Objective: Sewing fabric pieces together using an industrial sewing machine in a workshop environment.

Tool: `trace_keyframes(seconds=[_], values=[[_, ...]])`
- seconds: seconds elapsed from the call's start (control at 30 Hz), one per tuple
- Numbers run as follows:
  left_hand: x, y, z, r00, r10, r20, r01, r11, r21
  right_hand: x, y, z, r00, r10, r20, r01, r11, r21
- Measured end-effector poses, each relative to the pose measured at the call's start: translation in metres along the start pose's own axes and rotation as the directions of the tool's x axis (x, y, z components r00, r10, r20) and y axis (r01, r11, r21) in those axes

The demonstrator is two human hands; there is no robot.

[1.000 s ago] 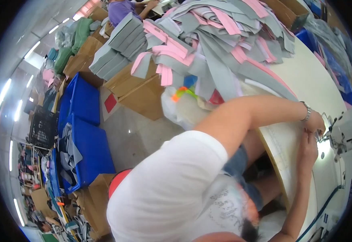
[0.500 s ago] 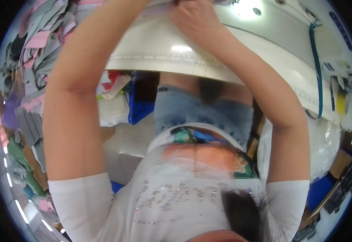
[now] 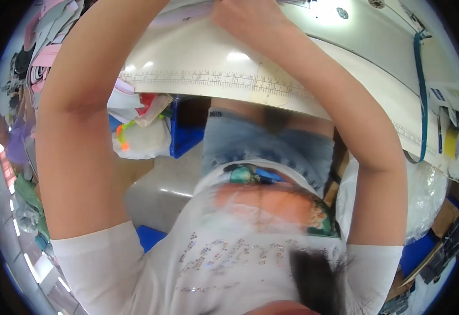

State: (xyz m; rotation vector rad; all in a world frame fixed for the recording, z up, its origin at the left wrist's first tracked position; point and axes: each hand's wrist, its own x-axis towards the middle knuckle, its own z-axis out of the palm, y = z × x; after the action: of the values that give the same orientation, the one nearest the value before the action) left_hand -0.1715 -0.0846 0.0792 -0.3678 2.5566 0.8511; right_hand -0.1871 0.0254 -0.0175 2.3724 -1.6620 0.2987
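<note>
My right hand (image 3: 248,21) reaches to the top edge of the picture, over a white worktable (image 3: 187,50). Its fingers are mostly cut off by that edge, so their grip does not show. A pale lilac piece of cloth (image 3: 182,16) lies on the table just left of this hand. My left forearm (image 3: 129,31) runs up past the top edge. The left hand itself is outside the picture. Near the right hand, a smooth pale panel (image 3: 329,29) with round metal discs (image 3: 342,13) is set along the table.
Grey and pink cut pieces (image 3: 45,55) pile up at the far left. Under the table stands a blue bin (image 3: 184,131) beside a white bag (image 3: 145,139). A teal strap (image 3: 421,100) hangs over the right side. Clear plastic wrapping (image 3: 424,197) bulges below it.
The view has shifted slightly. My right hand sits a little farther left, and my left arm has swung left. More of the lilac cloth shows between the arms.
</note>
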Motion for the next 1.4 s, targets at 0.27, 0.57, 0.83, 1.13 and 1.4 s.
trace_keyframes(seconds=[0.27, 0.57, 0.83, 1.13, 1.4], values=[[0.005, -0.026, 0.017, 0.92, 0.337, -0.202, -0.293, 0.931, 0.219, -0.033, 0.013, -0.024, 0.966, -0.116, -0.229, 0.119, 0.993, -0.001], [-0.011, 0.016, 0.067, 0.834, 0.396, -0.384, -0.145, 0.828, 0.541, -0.127, 0.048, -0.076, 0.978, -0.2, -0.063, 0.207, 0.97, 0.129], [-0.012, 0.003, 0.09, 0.657, 0.47, -0.589, -0.419, 0.877, 0.234, -0.136, 0.041, -0.071, 0.973, -0.094, -0.213, 0.129, 0.979, 0.157], [-0.024, -0.004, 0.109, 0.774, 0.386, -0.502, -0.289, 0.921, 0.263, -0.152, 0.023, -0.067, 0.973, 0.006, -0.229, 0.042, 0.978, 0.204], [-0.029, 0.022, 0.099, 0.801, 0.353, -0.483, -0.209, 0.921, 0.328, -0.153, 0.016, -0.064, 0.963, -0.034, -0.266, 0.079, 0.984, 0.159]])
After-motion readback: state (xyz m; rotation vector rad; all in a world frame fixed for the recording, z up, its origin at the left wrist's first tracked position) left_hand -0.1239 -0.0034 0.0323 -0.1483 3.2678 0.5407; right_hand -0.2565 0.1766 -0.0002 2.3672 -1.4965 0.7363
